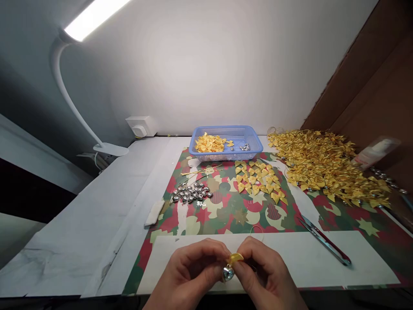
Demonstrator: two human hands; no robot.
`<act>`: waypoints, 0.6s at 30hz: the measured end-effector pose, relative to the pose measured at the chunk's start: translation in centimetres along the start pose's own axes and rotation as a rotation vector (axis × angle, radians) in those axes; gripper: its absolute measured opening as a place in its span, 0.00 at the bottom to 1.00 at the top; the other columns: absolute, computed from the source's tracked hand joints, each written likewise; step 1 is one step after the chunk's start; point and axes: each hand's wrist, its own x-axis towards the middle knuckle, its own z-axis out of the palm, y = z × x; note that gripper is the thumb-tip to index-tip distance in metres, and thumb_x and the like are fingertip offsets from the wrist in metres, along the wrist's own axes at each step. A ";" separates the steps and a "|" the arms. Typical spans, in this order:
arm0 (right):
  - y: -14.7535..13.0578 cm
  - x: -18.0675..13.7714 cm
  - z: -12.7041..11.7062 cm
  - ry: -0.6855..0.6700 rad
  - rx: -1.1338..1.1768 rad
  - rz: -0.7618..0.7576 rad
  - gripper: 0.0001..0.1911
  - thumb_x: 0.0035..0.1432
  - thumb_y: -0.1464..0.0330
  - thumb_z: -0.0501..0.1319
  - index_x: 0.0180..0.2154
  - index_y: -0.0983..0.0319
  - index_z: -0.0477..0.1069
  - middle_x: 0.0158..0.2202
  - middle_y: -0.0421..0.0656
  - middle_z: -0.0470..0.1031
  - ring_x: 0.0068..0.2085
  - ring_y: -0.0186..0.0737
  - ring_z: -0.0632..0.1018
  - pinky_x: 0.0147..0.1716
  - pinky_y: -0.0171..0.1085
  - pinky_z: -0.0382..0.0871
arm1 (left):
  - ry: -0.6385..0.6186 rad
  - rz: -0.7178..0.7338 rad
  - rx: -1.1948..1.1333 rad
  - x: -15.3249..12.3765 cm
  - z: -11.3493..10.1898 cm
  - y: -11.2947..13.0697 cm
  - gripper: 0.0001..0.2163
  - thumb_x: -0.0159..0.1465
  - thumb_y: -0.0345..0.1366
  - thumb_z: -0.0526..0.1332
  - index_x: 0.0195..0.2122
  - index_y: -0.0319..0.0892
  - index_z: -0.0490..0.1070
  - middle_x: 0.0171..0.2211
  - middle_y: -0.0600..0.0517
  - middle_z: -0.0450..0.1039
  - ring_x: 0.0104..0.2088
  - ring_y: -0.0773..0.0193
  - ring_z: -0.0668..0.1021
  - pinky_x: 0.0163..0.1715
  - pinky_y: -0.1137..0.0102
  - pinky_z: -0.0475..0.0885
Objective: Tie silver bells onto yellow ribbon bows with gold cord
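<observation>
My left hand (190, 269) and my right hand (264, 271) meet at the near edge of the table, over a white sheet (322, 267). Both pinch a small yellow ribbon bow (235, 258) with a silver bell (228, 273) hanging under it. The fingers of each hand are curled and pressed on the piece. A thin loop of gold thread (257, 228) lies on the table just beyond my right hand.
A pile of silver bells (191, 192) lies left of centre on the patterned paper (226, 211). Loose yellow bows (258, 178) sit in the middle, a big heap of finished bows (325, 165) at right. Blue basket (226, 148) at back, small scissors (324, 240) at right, lamp (80, 86) at left.
</observation>
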 end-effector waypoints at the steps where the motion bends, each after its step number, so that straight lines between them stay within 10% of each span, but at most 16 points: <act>1: 0.1 0.0 -0.1 -0.014 0.009 0.003 0.19 0.66 0.55 0.57 0.29 0.62 0.69 0.27 0.38 0.64 0.28 0.34 0.65 0.27 0.34 0.56 | -0.003 -0.001 -0.003 0.0 0.0 0.1 0.01 0.58 0.35 0.71 0.31 0.45 0.83 0.32 0.53 0.81 0.36 0.61 0.79 0.39 0.74 0.74; 12: -0.7 1.0 -3.8 -0.181 -0.123 -0.130 0.07 0.62 0.69 0.62 0.36 0.58 0.80 0.32 0.42 0.73 0.33 0.38 0.73 0.31 0.35 0.64 | -0.099 -0.111 -0.104 0.0 -0.6 -0.1 0.04 0.57 0.35 0.73 0.32 0.42 0.83 0.28 0.53 0.80 0.31 0.66 0.77 0.33 0.75 0.71; 18: 0.1 0.9 -2.0 0.025 -0.219 -0.333 0.09 0.64 0.73 0.57 0.32 0.61 0.73 0.29 0.41 0.67 0.29 0.35 0.70 0.28 0.34 0.62 | -0.167 -0.178 -0.165 0.1 -0.4 0.0 0.05 0.55 0.36 0.74 0.31 0.41 0.83 0.25 0.54 0.78 0.26 0.68 0.76 0.29 0.76 0.70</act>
